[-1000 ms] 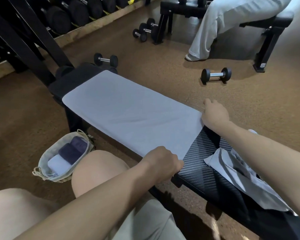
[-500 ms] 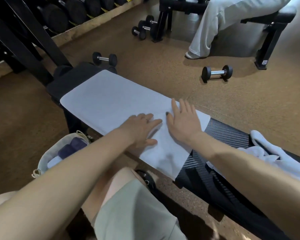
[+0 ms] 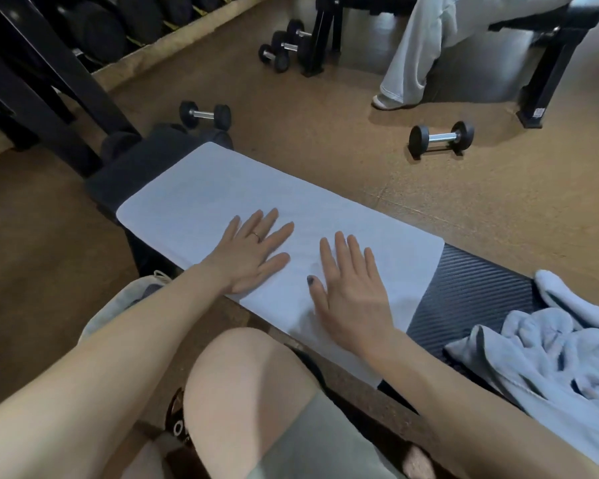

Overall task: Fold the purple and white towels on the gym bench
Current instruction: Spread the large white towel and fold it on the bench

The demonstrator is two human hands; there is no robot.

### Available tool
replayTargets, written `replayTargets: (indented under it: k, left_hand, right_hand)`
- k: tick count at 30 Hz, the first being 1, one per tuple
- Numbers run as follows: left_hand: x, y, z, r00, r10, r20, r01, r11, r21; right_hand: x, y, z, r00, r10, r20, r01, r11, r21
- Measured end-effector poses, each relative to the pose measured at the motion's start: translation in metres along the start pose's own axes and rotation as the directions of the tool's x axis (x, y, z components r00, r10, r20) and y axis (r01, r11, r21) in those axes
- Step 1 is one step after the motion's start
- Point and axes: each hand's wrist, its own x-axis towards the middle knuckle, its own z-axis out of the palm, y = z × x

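Both arms reach out over the bench [image 3: 471,288], forearms low, palms down. The left hand [image 3: 253,254] lies flat with fingers spread wide, a thin ring on one finger, pressing on the white towel [image 3: 194,202]. The right hand [image 3: 350,285] is flat too, fingers straight and close together, thumb out to the side, resting on the same towel just beside the left. Neither hand grips anything. The towel lies smooth along the bench top, its near edge hanging slightly over the side by the person's knee; most of it stretches away beyond the fingertips. To the right, past a bare strip of black padding, a crumpled pale towel [image 3: 550,357] sits heaped on the bench, well apart from the hands. A dumbbell [image 3: 441,137] rests on the floor beyond.
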Motion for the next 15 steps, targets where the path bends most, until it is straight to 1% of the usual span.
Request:
replayTargets:
  k: [2, 4, 6, 9, 12, 15]
  left_hand:
    - [-0.001, -0.002, 0.006, 1.0, -0.029, -0.005, 0.029, 0.999, -0.029]
    - [-0.002, -0.004, 0.009, 0.999, -0.041, -0.009, 0.04, 0.998, -0.05]
    - [0.0, -0.003, 0.007, 0.999, -0.042, -0.007, 0.041, 0.997, -0.069]
    - [0.007, -0.005, 0.004, 0.997, -0.073, -0.033, 0.069, 0.992, -0.106]
    - [0.012, -0.014, 0.005, 0.995, -0.095, -0.037, 0.091, 0.991, -0.102]
    - [0.015, -0.018, 0.004, 0.992, -0.12, -0.028, 0.116, 0.987, -0.108]
  right_hand:
    - [-0.008, 0.003, 0.0, 0.999, 0.0, 0.036, 0.0, 1.0, -0.01]
    - [-0.014, 0.008, -0.003, 0.992, 0.027, 0.121, -0.022, 0.999, -0.039]
    - [-0.017, 0.006, -0.008, 0.983, 0.04, 0.182, -0.035, 0.999, -0.03]
    - [-0.024, -0.004, -0.007, 0.981, -0.031, 0.194, 0.033, 0.999, -0.008]
    - [-0.039, -0.005, -0.004, 0.977, -0.09, 0.192, 0.102, 0.993, -0.056]
    - [-0.041, -0.003, -0.01, 0.974, -0.09, 0.208, 0.1, 0.994, -0.037]
